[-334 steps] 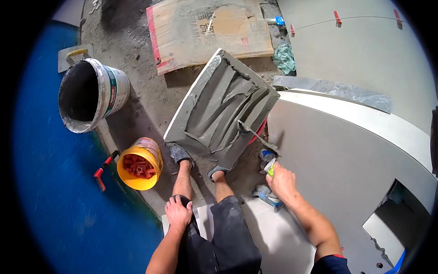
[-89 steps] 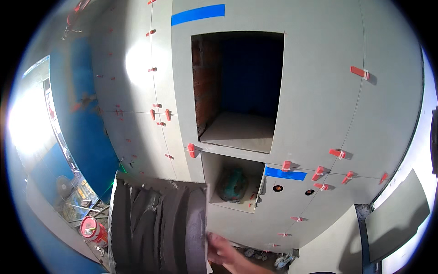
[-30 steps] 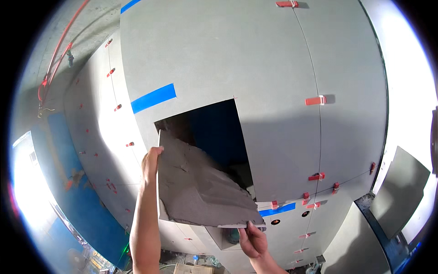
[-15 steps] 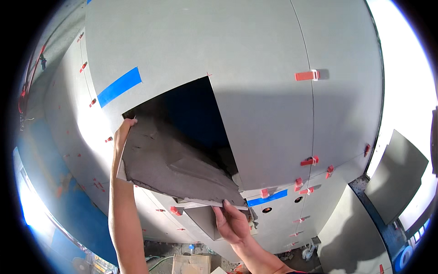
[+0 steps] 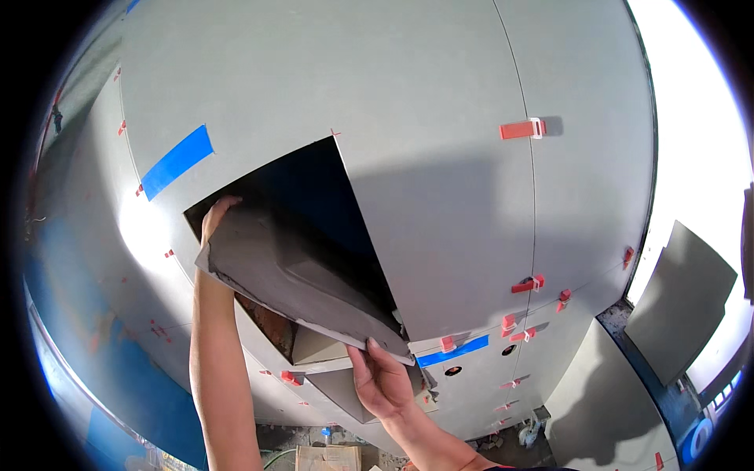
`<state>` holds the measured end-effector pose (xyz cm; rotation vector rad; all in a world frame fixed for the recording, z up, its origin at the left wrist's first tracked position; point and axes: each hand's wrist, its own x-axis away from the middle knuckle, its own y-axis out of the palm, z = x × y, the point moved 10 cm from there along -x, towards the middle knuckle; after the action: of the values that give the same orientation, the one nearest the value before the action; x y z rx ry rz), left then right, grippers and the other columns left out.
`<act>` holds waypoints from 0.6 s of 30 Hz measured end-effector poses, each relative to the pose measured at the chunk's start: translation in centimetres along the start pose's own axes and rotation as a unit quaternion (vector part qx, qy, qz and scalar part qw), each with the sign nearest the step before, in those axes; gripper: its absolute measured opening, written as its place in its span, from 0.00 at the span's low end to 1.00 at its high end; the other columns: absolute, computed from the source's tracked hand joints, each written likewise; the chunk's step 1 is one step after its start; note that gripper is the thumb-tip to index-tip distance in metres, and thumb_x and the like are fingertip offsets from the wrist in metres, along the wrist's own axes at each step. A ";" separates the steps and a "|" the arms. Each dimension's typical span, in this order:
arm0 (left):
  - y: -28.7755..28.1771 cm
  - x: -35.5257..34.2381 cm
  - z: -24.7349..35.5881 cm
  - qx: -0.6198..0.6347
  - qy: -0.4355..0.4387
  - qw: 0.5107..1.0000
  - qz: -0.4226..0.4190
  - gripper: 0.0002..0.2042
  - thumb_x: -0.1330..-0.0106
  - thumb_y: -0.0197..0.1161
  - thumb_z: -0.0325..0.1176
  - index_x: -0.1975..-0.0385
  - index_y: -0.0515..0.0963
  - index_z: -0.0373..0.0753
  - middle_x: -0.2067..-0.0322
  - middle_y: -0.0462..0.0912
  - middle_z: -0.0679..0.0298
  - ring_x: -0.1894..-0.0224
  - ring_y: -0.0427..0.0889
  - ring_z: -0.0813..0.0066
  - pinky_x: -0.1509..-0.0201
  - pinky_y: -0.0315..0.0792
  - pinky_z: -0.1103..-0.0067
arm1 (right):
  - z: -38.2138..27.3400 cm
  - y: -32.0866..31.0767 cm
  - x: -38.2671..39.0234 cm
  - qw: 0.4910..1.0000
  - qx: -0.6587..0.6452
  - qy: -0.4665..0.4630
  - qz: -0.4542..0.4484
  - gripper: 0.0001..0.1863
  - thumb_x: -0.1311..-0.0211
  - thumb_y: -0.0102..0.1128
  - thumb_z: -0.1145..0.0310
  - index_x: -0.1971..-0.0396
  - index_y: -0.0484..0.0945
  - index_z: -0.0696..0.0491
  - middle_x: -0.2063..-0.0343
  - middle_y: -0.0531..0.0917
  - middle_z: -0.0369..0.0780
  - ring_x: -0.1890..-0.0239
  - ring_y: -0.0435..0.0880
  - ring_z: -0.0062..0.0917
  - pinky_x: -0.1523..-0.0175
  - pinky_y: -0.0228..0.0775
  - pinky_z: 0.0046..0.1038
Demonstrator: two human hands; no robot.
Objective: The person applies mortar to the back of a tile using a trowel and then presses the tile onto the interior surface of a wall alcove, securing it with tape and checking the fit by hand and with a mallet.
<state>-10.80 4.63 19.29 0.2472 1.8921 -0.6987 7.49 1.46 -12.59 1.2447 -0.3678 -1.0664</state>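
A tile [image 5: 287, 271] lies tilted, its upper face coated with grey mortar that bears ridges and a fold. My left hand [image 5: 220, 215] grips its far left edge, fingertips on top, partly inside the dark wall opening [image 5: 338, 192]. At the near right edge, my right hand [image 5: 382, 382] pinches the tile, thumb and fingers around the rim. The tile's far part sits within the opening, while its near edge projects out. Below it, a lower recess with a light grey floor [image 5: 318, 345] shows in part. The tile's underside is hidden.
Large grey wall tiles [image 5: 440, 212] surround the opening, with red levelling wedges [image 5: 522, 129] along the joints. Blue tape strips [image 5: 179, 161] stick to the wall. At right, a cut tile [image 5: 683, 302] leans. A cardboard box [image 5: 328, 458] stands on the floor below.
The tile has moved deeper into the opening and tipped, with both hands still on it. My left hand now reaches inside the opening, and more of the lower recess shows beneath.
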 end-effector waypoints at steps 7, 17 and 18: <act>5.6 1.6 -6.9 0.024 -0.164 0.977 -0.132 0.17 0.37 0.58 0.26 0.47 0.75 0.39 0.52 0.80 0.57 0.49 0.78 0.67 0.43 0.72 0.76 | -0.1 -0.2 -1.7 0.999 0.001 -0.021 0.029 0.12 0.29 0.50 0.74 0.53 0.73 0.66 0.50 0.79 0.48 0.42 0.77 0.33 0.33 0.71 0.29; 8.9 6.4 -21.7 0.210 -0.284 0.928 -0.123 0.16 0.29 0.49 0.27 0.43 0.71 0.37 0.44 0.75 0.56 0.41 0.71 0.68 0.32 0.61 0.76 | -0.3 -0.1 -3.7 1.000 0.009 -0.014 0.011 0.10 0.30 0.53 0.72 0.55 0.74 0.63 0.52 0.80 0.45 0.44 0.78 0.30 0.33 0.71 0.29; 8.7 6.1 -22.6 0.212 -0.275 0.927 -0.141 0.17 0.28 0.48 0.29 0.41 0.70 0.37 0.44 0.74 0.57 0.40 0.71 0.68 0.31 0.61 0.76 | -0.2 0.0 -3.9 1.000 0.004 -0.012 0.005 0.10 0.30 0.53 0.72 0.55 0.74 0.62 0.52 0.80 0.45 0.45 0.78 0.30 0.33 0.71 0.29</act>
<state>-26.78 23.65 16.93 0.0353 1.2340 -1.2332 5.71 4.77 -11.51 1.2370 -0.3964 -1.0719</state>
